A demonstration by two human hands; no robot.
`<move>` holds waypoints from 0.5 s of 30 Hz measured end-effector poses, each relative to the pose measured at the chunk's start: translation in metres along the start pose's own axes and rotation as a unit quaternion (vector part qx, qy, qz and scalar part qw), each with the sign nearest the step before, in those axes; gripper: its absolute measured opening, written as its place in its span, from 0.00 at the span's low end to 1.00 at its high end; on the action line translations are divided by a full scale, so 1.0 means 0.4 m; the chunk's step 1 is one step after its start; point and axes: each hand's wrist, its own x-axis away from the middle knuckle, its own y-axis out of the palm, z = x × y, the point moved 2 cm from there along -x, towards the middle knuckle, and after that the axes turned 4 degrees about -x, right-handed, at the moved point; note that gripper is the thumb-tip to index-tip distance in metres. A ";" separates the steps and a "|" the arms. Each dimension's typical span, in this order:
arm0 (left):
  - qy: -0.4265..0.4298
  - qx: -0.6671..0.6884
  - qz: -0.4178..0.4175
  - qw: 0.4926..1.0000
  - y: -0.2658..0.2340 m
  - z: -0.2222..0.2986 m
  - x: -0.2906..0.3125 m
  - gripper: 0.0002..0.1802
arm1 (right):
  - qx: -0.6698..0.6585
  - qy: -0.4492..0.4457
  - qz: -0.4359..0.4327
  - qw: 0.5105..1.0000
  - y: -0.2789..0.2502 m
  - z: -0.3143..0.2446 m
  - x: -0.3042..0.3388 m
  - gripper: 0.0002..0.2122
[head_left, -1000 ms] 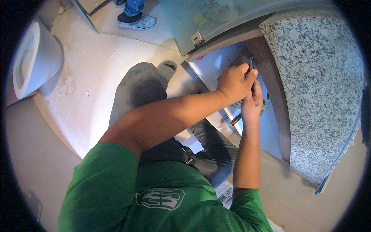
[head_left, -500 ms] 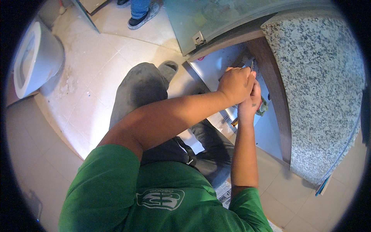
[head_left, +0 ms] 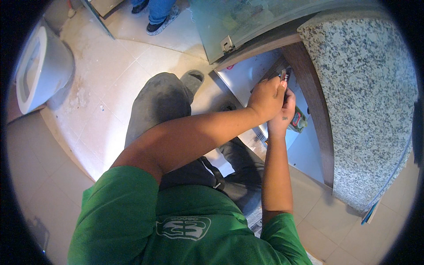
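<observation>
- Two bare hands meet at the cabinet opening, and I have both in my head view: left hand [head_left: 267, 98] in front, right hand [head_left: 280, 118] tucked just behind and below it.
- Left hand now: fingers curled in, thumb pressed along a dark slim object [head_left: 286, 76] with pale markings. I read that as a closed grip.
- Right hand: palm turned upward, fingers bent close to the same object. Its grip is partly covered by the left, so I cannot tell how far it is closed or whether it has hold of anything.
- Our dark object pokes up past the left thumb, tilted, inside the opening and close to the brown cabinet frame [head_left: 319, 110].
- Beside the right wrist I catch a green item [head_left: 298, 121] with a red and blue patch, lying inside the cabinet; its kind is too small for me to tell.
- To the right, a speckled stone countertop [head_left: 369, 110] sweeps down along the frame.
- Above the opening, I see a glass panel [head_left: 282, 24] with a square metal fitting [head_left: 227, 44] at its lower corner.
- Far left, a white toilet [head_left: 55, 66] on the tiled floor [head_left: 112, 75].
- Up top, another person's blue jeans [head_left: 160, 9] come into my view.
</observation>
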 end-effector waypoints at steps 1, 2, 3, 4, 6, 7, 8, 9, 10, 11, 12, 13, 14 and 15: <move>0.001 0.001 0.002 1.000 0.000 0.000 0.003 0.19 | -0.004 -0.011 -0.001 1.000 0.002 -0.005 0.001 0.19; -0.018 0.010 0.002 1.000 -0.004 0.005 0.007 0.19 | -0.011 -0.008 -0.003 1.000 0.006 -0.008 0.003 0.19; -0.037 0.018 0.002 0.999 -0.006 0.010 0.013 0.19 | -0.018 -0.005 -0.006 1.000 0.009 -0.012 0.005 0.19; -0.055 0.026 0.002 0.998 -0.009 0.015 0.015 0.19 | -0.025 -0.001 -0.009 1.000 0.011 -0.014 0.006 0.20; -0.041 0.019 0.002 0.999 -0.011 0.020 0.008 0.19 | -0.016 0.008 -0.011 1.000 0.010 -0.021 -0.001 0.20; -0.034 0.015 0.002 0.999 -0.014 0.022 0.004 0.18 | -0.011 0.014 -0.012 1.000 0.010 -0.024 -0.003 0.20; -0.025 0.013 0.005 1.000 -0.014 0.021 0.000 0.18 | -0.012 0.011 -0.011 1.000 0.011 -0.028 -0.004 0.20; -0.016 0.011 0.008 1.000 -0.015 0.018 -0.002 0.18 | -0.012 0.008 -0.010 1.000 0.014 -0.033 -0.003 0.20; -0.007 0.009 0.012 1.000 -0.015 0.017 -0.003 0.18 | -0.012 0.006 -0.009 1.000 0.016 -0.035 -0.002 0.20; -0.005 0.008 0.008 1.000 -0.014 0.019 -0.004 0.19 | -0.015 0.006 -0.005 1.000 0.014 -0.029 -0.003 0.20; -0.004 0.007 0.005 1.000 -0.012 0.022 -0.004 0.19 | -0.019 0.006 -0.001 1.000 0.013 -0.019 -0.004 0.19; -0.002 0.006 0.001 1.000 -0.011 0.025 -0.004 0.19 | -0.022 0.007 0.003 1.000 0.010 -0.011 -0.004 0.19; 0.008 -0.004 0.003 1.000 -0.010 0.020 -0.007 0.19 | -0.015 0.004 0.004 1.000 0.013 -0.021 -0.004 0.19; 0.018 -0.013 0.005 1.000 -0.011 0.014 -0.013 0.19 | -0.009 0.002 0.004 1.000 0.017 -0.031 -0.004 0.19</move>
